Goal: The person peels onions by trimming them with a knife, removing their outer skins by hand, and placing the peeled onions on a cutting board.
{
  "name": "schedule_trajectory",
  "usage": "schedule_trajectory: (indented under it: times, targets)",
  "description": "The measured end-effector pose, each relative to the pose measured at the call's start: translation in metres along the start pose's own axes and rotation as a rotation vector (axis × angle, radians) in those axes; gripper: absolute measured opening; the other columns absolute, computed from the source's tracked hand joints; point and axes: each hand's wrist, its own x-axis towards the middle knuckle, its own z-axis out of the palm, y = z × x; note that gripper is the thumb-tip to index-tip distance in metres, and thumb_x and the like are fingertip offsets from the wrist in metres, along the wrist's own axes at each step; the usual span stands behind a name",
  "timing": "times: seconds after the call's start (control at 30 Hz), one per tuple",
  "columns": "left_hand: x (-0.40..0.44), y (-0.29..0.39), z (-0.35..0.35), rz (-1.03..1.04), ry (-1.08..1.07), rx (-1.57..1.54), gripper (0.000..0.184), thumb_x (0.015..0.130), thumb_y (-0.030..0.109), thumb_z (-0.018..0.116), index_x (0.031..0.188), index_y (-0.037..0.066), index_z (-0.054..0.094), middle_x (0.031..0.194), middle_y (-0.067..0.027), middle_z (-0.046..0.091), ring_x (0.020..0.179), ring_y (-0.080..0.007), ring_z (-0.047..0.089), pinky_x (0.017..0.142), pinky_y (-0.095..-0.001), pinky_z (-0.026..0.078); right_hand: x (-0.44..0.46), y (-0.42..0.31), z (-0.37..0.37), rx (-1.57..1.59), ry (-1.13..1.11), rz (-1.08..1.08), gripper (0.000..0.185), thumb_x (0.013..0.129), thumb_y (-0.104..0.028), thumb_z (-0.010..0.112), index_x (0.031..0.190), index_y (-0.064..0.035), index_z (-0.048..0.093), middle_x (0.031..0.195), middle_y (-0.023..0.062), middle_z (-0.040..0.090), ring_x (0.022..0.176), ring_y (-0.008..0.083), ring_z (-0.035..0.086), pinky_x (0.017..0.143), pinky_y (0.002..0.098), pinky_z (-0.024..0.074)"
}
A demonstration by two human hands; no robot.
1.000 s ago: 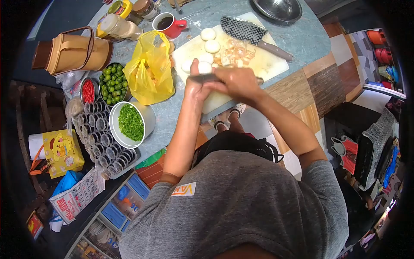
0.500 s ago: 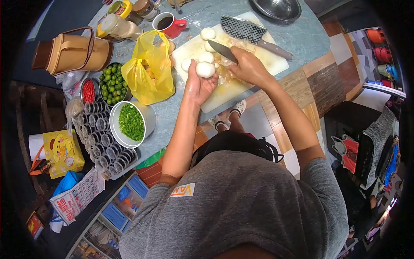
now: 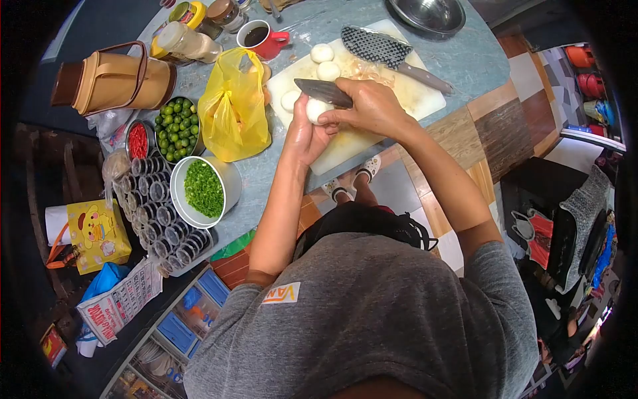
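My left hand (image 3: 308,136) is wrapped round a peeled white onion (image 3: 319,112) above the near left part of the cutting board (image 3: 425,100). In my right hand (image 3: 373,110) is a small dark-bladed knife (image 3: 321,91), its blade lying across the top of the onion and its tip pointing left. My right thumb touches the onion. Several more peeled white onions (image 3: 328,71) rest on the board, with brownish peelings (image 3: 372,72) beside them. Behind these lies a cleaver with a patterned blade (image 3: 372,46).
Left of the board are a yellow plastic bag (image 3: 232,123), a red mug (image 3: 271,45), a tub of chopped greens (image 3: 230,186), a bowl of green citrus (image 3: 177,130), red chillies (image 3: 137,140), small lidded cups (image 3: 153,213) and a thermos (image 3: 113,83). A metal bowl (image 3: 432,14) sits behind.
Half a second ago the knife was held apart from the onion, to its upper right. Now the blade is back over the onion, and my right hand has moved left against it.
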Motion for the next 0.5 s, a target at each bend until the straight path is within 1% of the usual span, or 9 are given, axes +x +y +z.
schedule_trajectory:
  times: [0.07, 0.17, 0.27, 0.37, 0.47, 0.5]
  targets:
    - [0.0021, -0.0012, -0.0067, 0.009, -0.018, -0.013, 0.049, 0.097, 0.048, 0.033, 0.119, 0.008, 0.05, 0.1, -0.0036, 0.061, 0.075, -0.0108, 0.053, 0.061, -0.0252, 0.042, -0.001, -0.0003, 0.0002, 0.003, -0.008, 0.011, 0.055, 0.069, -0.054, 0.072, 0.085, -0.0026, 0.061, 0.072, 0.0173, 0.061, 0.07, 0.0336, 0.062, 0.061, 0.0401, 0.045]
    - [-0.0005, -0.0015, 0.0025, 0.032, 0.051, 0.002, 0.048, 0.097, 0.047, 0.033, 0.119, 0.008, 0.05, 0.101, -0.0035, 0.06, 0.075, -0.0105, 0.053, 0.061, -0.0254, 0.041, -0.002, 0.0015, 0.0018, 0.012, 0.015, -0.008, 0.054, 0.07, -0.054, 0.071, 0.085, -0.0031, 0.061, 0.072, 0.0173, 0.062, 0.069, 0.0334, 0.062, 0.06, 0.0397, 0.045]
    - [0.0001, -0.002, 0.0023, 0.03, 0.023, 0.035, 0.045, 0.098, 0.045, 0.033, 0.118, 0.009, 0.05, 0.099, -0.0032, 0.06, 0.075, -0.0104, 0.052, 0.061, -0.0256, 0.041, -0.0023, 0.0046, 0.0029, -0.018, 0.031, -0.034, 0.054, 0.071, -0.055, 0.071, 0.084, -0.0035, 0.061, 0.07, 0.0168, 0.061, 0.067, 0.0331, 0.061, 0.059, 0.0396, 0.0447]
    - [0.0027, -0.0045, -0.0031, 0.034, 0.007, 0.022, 0.043, 0.098, 0.044, 0.034, 0.116, 0.009, 0.05, 0.098, -0.003, 0.06, 0.074, -0.0103, 0.052, 0.06, -0.0259, 0.041, -0.0021, 0.0006, -0.0048, -0.046, -0.066, 0.017, 0.057, 0.072, -0.06, 0.066, 0.084, -0.0035, 0.062, 0.07, 0.0176, 0.063, 0.07, 0.0348, 0.063, 0.06, 0.0435, 0.0476]
    - [0.0016, -0.0081, 0.0001, 0.04, 0.079, 0.032, 0.043, 0.098, 0.045, 0.034, 0.113, 0.008, 0.051, 0.095, -0.0027, 0.059, 0.074, -0.0104, 0.052, 0.06, -0.0255, 0.04, -0.0036, 0.0024, -0.0058, -0.037, -0.08, 0.016, 0.057, 0.072, -0.06, 0.065, 0.083, -0.0044, 0.063, 0.069, 0.0168, 0.063, 0.07, 0.0345, 0.063, 0.06, 0.0434, 0.0477]
    - [0.0006, -0.0092, -0.0003, 0.041, 0.07, 0.028, 0.043, 0.098, 0.045, 0.034, 0.112, 0.008, 0.051, 0.095, -0.0027, 0.059, 0.073, -0.0105, 0.052, 0.059, -0.0254, 0.04, -0.004, 0.0025, -0.0054, -0.034, -0.085, 0.02, 0.057, 0.073, -0.06, 0.065, 0.083, -0.0046, 0.064, 0.068, 0.0166, 0.063, 0.069, 0.0345, 0.063, 0.06, 0.0436, 0.0477]
